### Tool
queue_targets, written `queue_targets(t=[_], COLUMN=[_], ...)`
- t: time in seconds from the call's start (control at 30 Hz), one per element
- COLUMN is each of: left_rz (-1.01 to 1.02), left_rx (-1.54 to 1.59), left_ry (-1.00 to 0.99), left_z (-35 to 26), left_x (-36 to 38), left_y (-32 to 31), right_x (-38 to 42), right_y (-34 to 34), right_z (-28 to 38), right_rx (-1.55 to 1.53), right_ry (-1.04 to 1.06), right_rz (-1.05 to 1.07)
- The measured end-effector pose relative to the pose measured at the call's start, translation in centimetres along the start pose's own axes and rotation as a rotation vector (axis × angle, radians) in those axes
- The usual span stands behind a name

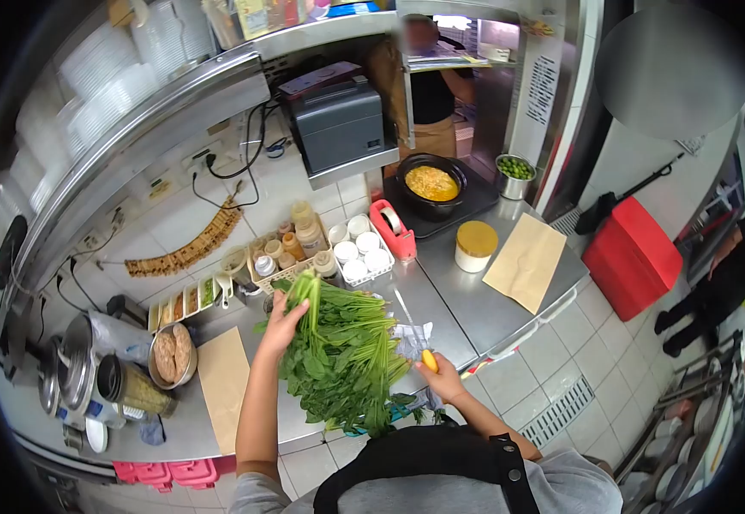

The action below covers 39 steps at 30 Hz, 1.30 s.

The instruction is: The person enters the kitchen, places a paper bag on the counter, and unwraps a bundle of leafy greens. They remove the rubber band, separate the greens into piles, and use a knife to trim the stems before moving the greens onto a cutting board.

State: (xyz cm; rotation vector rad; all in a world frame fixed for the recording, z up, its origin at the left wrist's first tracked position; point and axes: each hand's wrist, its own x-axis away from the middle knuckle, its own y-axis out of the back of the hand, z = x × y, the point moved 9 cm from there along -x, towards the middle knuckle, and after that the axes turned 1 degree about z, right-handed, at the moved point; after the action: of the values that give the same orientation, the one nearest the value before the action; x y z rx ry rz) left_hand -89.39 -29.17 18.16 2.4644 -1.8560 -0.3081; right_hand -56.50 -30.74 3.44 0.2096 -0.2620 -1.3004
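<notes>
A large bunch of leafy greens (pixel 334 351) lies across the front of the steel counter, its stems toward the right. My left hand (pixel 285 321) is at the upper left of the bunch, fingers wrapped round some pale green stalks. In my right hand (pixel 442 377), to the right of the greens, is the yellow handle of a knife (pixel 428 360). Its thin blade points up and away over the counter. A crumpled white and blue cloth (pixel 415 334) lies beside the blade.
Behind the greens stand a basket of white cups (pixel 361 248), sauce bottles (pixel 291 244) and a red tape dispenser (pixel 392 230). Farther back is a black pot (pixel 431 184) of yellow food. A lidded jar (pixel 475 247) sits right. A person (pixel 430 94) stands beyond the counter.
</notes>
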Motion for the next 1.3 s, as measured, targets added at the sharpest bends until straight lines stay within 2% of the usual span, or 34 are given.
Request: queue_targets(t=[0.03,0.1,0.23,0.27,0.3,0.37,0.43,0.5,0.57,0.6,0.67,0.77,0.83,0.93,1.03,1.2,1.3], left_rz=[-0.061,0.029,0.221,0.281,0.268,0.170,0.212,0.033,-0.114,-0.203,-0.192,-0.209,-0.307,-0.207,-0.083,0.061,0.099], left_rx=[-0.530,-0.868,-1.197,-1.235,-1.284,-1.293,-1.186,-0.959,-0.953,-0.945,-0.989,-1.109,-1.216,-1.382,-1.222,-1.240,-1.280], left_ry=[-0.224,-0.322,-0.313,-0.259,-0.264,-0.335,-0.307,-0.580,-0.873,-1.048,-1.092,-0.997,-0.770,-0.497,-0.445,-0.428,-0.407], left_z=[-2.2,-2.4,5.8,7.4,8.2,2.2,-4.8,-13.0,-21.5,-25.4,-30.4,-33.8,-34.3,-34.1,-33.3,-32.0,-32.2], left_x=[0.1,1.1,1.8,1.8,1.6,1.5,-0.1,-2.3,-4.1,-4.8,-8.6,-15.8,-21.3,-27.3,-30.2,-34.1,-33.3], left_y=[-0.3,-3.2,-9.1,-10.1,-10.6,-11.7,-12.3,-12.2,-12.4,-12.5,-12.9,-12.0,-10.1,-8.5,-8.0,-8.3,-8.9], right_x=[-0.2,-1.5,-2.6,-2.6,-2.5,-2.3,-2.2,-2.0,-0.7,-1.2,-0.8,-0.4,0.2,0.9,1.7,3.1,3.6], right_y=[1.4,2.4,2.8,2.5,2.3,1.9,1.8,1.7,2.0,1.8,2.0,2.7,3.6,4.2,4.9,6.5,6.6], right_z=[0.0,-2.4,-6.2,-7.3,-8.3,-8.8,-9.8,-9.8,-7.5,-9.0,-9.0,-9.0,-8.3,-9.9,-9.9,-9.2,-10.7], right_rx=[0.045,0.096,0.114,0.103,0.091,0.083,0.130,0.132,0.044,0.130,0.103,0.113,0.112,0.116,0.073,0.065,0.033], right_ry=[0.047,0.002,-0.065,-0.102,-0.136,-0.135,-0.142,-0.136,-0.180,-0.107,-0.115,-0.094,-0.076,-0.058,-0.055,-0.071,-0.079], right_rz=[-0.065,-0.042,-0.068,-0.082,-0.098,-0.100,-0.162,-0.156,-0.080,-0.105,-0.089,-0.094,-0.105,-0.109,-0.105,-0.135,-0.167])
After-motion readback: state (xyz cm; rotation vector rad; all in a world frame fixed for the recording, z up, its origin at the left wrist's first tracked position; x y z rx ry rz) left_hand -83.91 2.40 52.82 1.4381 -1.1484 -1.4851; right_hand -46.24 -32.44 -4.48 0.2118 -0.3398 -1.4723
